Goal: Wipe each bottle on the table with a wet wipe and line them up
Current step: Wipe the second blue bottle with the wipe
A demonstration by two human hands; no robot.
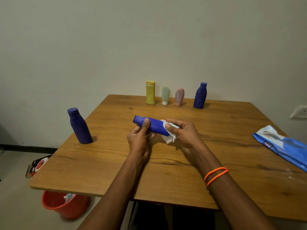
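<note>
My left hand (141,136) grips a blue bottle (153,124) near its cap, holding it sideways above the middle of the wooden table (116,163). My right hand (182,131) holds a white wet wipe (170,137) wrapped round the bottle's base end. Along the far edge stand a yellow bottle (150,92), a green tube (165,95), a pink tube (179,96) and a ribbed blue bottle (200,95) in a row. Another blue bottle (79,126) stands alone at the left edge.
A blue wet-wipe pack (282,145) lies at the table's right edge. On the floor at the left sit a red bucket (54,203) holding used wipes and a black and red box (38,165). A wall socket (299,111) is at the right.
</note>
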